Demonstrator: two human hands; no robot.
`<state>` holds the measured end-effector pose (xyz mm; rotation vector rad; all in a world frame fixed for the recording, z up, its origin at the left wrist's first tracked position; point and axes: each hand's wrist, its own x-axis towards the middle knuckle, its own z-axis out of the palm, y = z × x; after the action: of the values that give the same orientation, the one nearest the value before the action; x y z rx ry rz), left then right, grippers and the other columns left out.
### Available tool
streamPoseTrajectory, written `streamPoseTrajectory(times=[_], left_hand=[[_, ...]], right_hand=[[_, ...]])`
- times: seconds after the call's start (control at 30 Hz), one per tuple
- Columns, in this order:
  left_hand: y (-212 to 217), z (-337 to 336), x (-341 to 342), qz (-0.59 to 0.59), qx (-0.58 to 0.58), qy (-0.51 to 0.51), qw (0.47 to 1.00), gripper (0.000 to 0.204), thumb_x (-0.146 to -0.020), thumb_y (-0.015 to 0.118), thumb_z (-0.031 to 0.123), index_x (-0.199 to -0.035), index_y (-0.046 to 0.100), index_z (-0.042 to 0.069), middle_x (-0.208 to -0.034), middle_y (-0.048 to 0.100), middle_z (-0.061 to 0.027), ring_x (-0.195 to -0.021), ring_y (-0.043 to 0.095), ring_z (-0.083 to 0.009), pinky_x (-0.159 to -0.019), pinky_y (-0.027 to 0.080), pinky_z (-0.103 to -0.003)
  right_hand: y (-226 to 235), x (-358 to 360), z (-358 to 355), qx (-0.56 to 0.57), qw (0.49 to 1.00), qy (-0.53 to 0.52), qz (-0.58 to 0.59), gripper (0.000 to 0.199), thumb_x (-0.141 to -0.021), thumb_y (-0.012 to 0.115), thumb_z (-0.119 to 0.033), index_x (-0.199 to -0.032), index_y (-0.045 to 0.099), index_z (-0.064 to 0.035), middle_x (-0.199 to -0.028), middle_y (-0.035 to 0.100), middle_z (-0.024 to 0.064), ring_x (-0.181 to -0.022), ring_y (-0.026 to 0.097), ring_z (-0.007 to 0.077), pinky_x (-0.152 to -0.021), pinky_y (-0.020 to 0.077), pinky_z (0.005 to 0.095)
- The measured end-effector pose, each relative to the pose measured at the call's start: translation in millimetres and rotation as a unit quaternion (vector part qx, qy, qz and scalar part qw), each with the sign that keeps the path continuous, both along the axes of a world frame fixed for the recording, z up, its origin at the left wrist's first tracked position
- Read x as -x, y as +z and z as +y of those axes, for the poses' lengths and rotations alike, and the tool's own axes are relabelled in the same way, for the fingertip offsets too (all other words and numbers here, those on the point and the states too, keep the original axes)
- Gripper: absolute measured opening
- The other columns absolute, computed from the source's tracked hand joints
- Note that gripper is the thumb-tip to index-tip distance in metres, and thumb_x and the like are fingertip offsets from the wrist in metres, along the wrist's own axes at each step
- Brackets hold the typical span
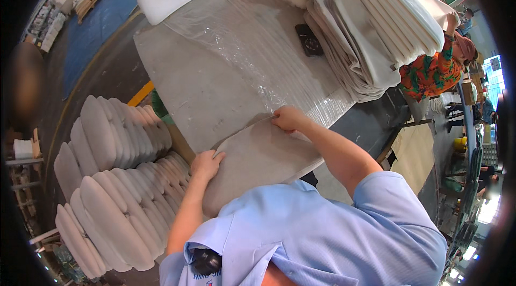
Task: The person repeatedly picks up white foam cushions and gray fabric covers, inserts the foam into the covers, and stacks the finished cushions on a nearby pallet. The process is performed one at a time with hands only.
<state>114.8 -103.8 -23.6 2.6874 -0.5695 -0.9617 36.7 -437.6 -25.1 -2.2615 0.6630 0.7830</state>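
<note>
Stacked cushions [115, 178]: beige pads in rows, left of the left hand.
Left hand [206, 164]: fingers curled, gripping the near-left corner of the beige cover [258, 160].
Beige cover: flat on the table [199, 87], between both hands.
Right hand [289, 118]: pinching the cover's far edge.
Plastic film [252, 44]: beyond the right hand.
Folded covers [365, 44]: piled far right.

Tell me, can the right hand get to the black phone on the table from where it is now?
Probably yes. The right hand grips the grey cover, and only flat clear film lies between it and the black phone. It would need a long stretch.
</note>
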Motion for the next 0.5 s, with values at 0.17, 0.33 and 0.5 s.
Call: streamPoseTrajectory(times=[0.17,0.33,0.5], left_hand=[[-26,-5,22,-0.104,0.087,0.074,0.988,0.042,-0.106,0.056,0.040,-0.094,0.069,0.003,-0.095,0.073,-0.0259,-0.092,0.068,-0.0482,-0.081,0.052,-0.057],[-43,-11,23,-0.148,0.096,0.085,0.981,0.042,-0.108,0.054,0.038,-0.088,0.064,0.002,-0.088,0.071,-0.0241,-0.084,0.067,-0.0490,-0.073,0.050,-0.057],[-47,-12,20,-0.144,0.108,0.096,0.979,0.042,-0.108,0.055,0.039,-0.092,0.063,0.000,-0.090,0.070,-0.0273,-0.087,0.065,-0.0512,-0.076,0.050,-0.057]], right_hand=[[-30,21,26,0.089,0.984,-0.076,-0.134,0.032,-0.102,0.064,-0.037,-0.115,0.075,-0.0112,-0.106,0.077,0.0190,-0.104,0.072,0.0415,-0.089,0.0569,0.0528],[-26,21,28,0.086,0.972,-0.087,-0.203,0.025,-0.101,0.063,-0.030,-0.107,0.073,-0.0081,-0.101,0.075,0.0206,-0.097,0.071,0.0444,-0.085,0.0556,0.0540],[-37,22,25,0.056,0.961,-0.086,-0.255,0.022,-0.098,0.066,-0.028,-0.106,0.073,-0.0084,-0.101,0.075,0.0212,-0.095,0.071,0.0437,-0.083,0.0555,0.0536]])
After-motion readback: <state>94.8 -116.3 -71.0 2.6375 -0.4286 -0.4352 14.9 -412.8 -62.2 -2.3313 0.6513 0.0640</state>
